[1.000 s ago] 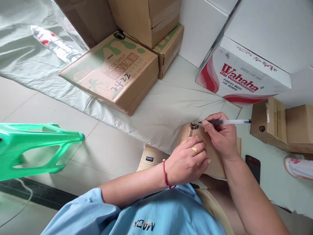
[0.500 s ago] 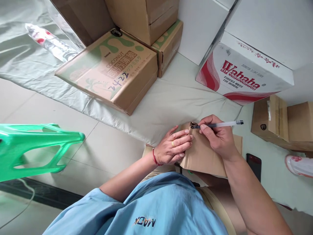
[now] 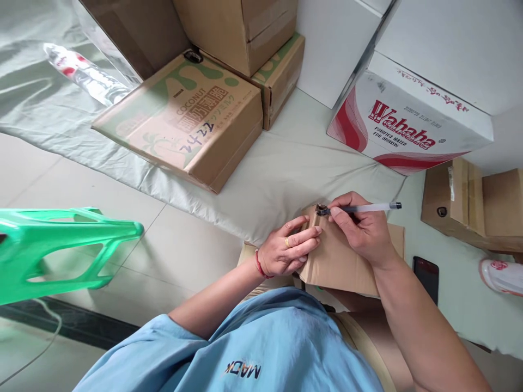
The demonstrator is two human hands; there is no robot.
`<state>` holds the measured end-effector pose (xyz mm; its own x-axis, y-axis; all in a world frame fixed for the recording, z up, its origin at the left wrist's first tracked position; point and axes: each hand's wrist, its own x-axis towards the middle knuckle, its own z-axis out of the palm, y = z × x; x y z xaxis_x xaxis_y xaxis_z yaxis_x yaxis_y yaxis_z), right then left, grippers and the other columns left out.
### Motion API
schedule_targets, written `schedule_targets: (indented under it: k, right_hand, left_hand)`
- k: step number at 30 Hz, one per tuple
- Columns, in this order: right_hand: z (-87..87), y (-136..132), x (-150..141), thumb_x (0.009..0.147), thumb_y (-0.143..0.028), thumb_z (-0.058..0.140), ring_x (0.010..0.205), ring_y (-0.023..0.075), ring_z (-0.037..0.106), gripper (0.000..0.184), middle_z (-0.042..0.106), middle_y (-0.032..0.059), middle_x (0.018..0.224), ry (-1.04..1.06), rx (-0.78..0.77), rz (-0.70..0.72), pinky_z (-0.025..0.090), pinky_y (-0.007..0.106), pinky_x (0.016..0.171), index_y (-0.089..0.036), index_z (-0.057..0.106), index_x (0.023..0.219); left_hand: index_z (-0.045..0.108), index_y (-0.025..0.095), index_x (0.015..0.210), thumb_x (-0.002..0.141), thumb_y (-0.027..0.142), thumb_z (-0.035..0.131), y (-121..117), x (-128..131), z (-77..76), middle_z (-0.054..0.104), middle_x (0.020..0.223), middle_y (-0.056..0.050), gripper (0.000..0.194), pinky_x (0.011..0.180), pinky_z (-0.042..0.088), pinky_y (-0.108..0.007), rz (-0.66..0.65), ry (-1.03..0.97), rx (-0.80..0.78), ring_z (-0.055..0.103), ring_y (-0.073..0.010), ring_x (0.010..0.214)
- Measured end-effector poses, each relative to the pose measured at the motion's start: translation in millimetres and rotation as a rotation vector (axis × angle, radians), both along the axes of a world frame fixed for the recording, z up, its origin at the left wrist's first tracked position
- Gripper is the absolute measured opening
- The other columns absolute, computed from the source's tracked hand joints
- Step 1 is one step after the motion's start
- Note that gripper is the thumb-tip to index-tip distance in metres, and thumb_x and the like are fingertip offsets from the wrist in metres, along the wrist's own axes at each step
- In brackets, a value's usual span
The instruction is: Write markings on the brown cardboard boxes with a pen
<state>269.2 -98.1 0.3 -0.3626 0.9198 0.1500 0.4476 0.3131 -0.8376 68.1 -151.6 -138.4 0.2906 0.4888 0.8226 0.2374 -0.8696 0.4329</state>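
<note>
A plain brown cardboard box [image 3: 351, 256] sits in front of my body, with a small dark-rimmed hole [image 3: 322, 210] near its upper left corner. My right hand [image 3: 365, 226] is closed round a gel pen [image 3: 373, 207] with a clear barrel and black end. The pen's tip end is at the hole; the tip itself is hard to make out. Resting on the box's left edge, my left hand [image 3: 291, 245] has its fingers stretched out and slightly apart. It wears a gold ring and a red bracelet.
Coconut-printed carton [image 3: 175, 117] and other cartons stand on the pale cloth [image 3: 281, 158]. A white-and-red Wahaha carton [image 3: 404, 117] is at the upper right. A phone [image 3: 426, 280], a brown box [image 3: 461, 196] and a bottle [image 3: 500, 275] lie right. A green stool [image 3: 118, 226] stands left.
My right hand and the pen have shifted slightly left. My left fingers have slid a little lower and left at the box edge, uncovering more of the corner by the hole.
</note>
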Motion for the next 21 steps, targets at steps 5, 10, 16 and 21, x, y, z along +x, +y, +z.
schedule_targets:
  k: [5, 10, 16, 21]
  right_hand:
    - [-2.2, -0.9, -0.5, 0.107, -0.035, 0.065, 0.071, 0.0163, 0.063, 0.017, 0.07, 0.002, 0.08, 0.005, 0.013, -0.02, 0.044, 0.028, 0.062, -0.023, 0.07, 0.096]
    - [-2.8, -0.7, -0.7, 0.106, -0.036, 0.066, 0.069, 0.0157, 0.063, 0.017, 0.071, 0.0012, 0.079, 0.019, -0.001, -0.008, 0.046, 0.028, 0.063, -0.024, 0.071, 0.096]
    - [-1.0, -0.7, -2.6, 0.106, -0.038, 0.066, 0.07, 0.0163, 0.063, 0.019, 0.071, 0.0022, 0.08, -0.002, 0.027, -0.062, 0.046, 0.029, 0.063, -0.024, 0.071, 0.095]
    - [-0.8, -0.3, -2.5, 0.106, -0.045, 0.066, 0.069, 0.0174, 0.062, 0.025, 0.07, 0.0026, 0.078, -0.036, 0.003, -0.047, 0.045, 0.03, 0.061, -0.024, 0.071, 0.093]
  left_hand:
    - [0.059, 0.013, 0.15, 0.115, 0.032, 0.038, -1.2, 0.4, -1.6, 0.077, 0.139, -0.018, 0.045, 0.114, 0.062, -0.056, -0.007, -0.007, -0.01, 0.045, -0.0342, 0.161]
    - [0.059, 0.013, 0.15, 0.115, 0.031, 0.037, -1.5, 1.4, -1.8, 0.077, 0.139, -0.018, 0.045, 0.115, 0.062, -0.056, 0.002, -0.012, -0.01, 0.044, -0.0343, 0.162]
    - [0.058, 0.011, 0.15, 0.114, 0.029, 0.04, -1.0, 1.1, -0.8, 0.076, 0.14, -0.02, 0.044, 0.116, 0.061, -0.056, -0.009, -0.01, -0.003, 0.044, -0.034, 0.162]
    - [0.058, 0.013, 0.15, 0.114, 0.03, 0.04, -1.5, 1.4, -2.2, 0.076, 0.14, -0.019, 0.044, 0.115, 0.062, -0.057, 0.001, -0.011, -0.007, 0.046, -0.0348, 0.161]
